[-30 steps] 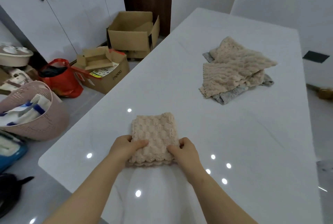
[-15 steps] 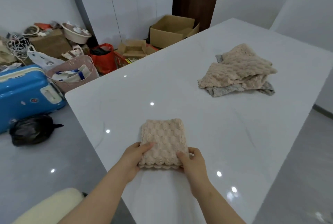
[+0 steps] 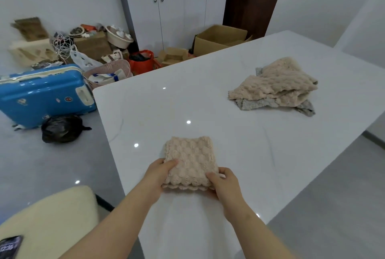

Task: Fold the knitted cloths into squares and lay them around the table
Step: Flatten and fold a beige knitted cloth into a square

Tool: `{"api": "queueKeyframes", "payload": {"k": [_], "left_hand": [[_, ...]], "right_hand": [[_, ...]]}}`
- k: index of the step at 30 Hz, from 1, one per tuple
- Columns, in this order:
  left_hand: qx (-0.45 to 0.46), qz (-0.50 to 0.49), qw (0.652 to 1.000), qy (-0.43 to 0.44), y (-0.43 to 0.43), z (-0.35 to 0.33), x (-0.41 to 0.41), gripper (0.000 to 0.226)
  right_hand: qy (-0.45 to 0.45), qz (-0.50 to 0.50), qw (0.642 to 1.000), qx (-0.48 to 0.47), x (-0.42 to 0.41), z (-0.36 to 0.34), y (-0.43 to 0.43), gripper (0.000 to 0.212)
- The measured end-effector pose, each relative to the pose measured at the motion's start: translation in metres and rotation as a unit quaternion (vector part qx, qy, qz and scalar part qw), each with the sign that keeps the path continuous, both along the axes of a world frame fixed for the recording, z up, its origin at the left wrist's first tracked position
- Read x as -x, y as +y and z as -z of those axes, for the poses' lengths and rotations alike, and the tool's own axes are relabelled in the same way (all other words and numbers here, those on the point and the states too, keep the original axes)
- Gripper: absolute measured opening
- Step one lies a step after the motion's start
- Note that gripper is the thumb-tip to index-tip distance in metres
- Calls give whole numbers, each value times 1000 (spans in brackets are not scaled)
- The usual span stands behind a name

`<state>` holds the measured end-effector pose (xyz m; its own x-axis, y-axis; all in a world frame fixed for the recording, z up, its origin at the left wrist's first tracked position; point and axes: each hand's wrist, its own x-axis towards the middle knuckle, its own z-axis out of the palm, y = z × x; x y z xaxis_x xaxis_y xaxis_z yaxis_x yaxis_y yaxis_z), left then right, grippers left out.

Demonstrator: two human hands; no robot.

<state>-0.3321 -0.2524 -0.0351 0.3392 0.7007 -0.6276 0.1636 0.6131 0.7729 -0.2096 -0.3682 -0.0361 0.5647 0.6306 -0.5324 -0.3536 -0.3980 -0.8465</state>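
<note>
Head view: left hand (image 3: 158,175) and right hand (image 3: 226,185) still pinch the near corners of the folded beige cloth (image 3: 190,157), lower centre; the view has swung leftward; laying it down looks next.

A beige bobble-knit cloth (image 3: 190,158), folded into a thick square, rests near the front edge of the white table (image 3: 208,102), stacked layers showing. Farther right lies a loose heap of beige cloths (image 3: 277,83) over a crumpled grey cloth (image 3: 260,103)

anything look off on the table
The heap of cloths on the table lies crumpled and unfolded, a grey cloth poking out underneath. The folded cloth gripped by the left hand and right hand looks neat.
</note>
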Motion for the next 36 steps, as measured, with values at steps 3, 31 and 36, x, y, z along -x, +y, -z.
{"api": "queueKeyframes", "payload": {"k": [3,31,36], "left_hand": [[-33,-14,999,-3,-26,-11,-37,7],[-82,79,991,-73,-74,-25,-569,29],[-100,90,990,-45,-67,-28,-652,13]], "right_hand": [[-11,-38,999,-15,-43,-9,-22,16],[-35,49,998,14,-550,-34,-71,10],[-21,68,997,8,-634,-34,-66,9]]}}
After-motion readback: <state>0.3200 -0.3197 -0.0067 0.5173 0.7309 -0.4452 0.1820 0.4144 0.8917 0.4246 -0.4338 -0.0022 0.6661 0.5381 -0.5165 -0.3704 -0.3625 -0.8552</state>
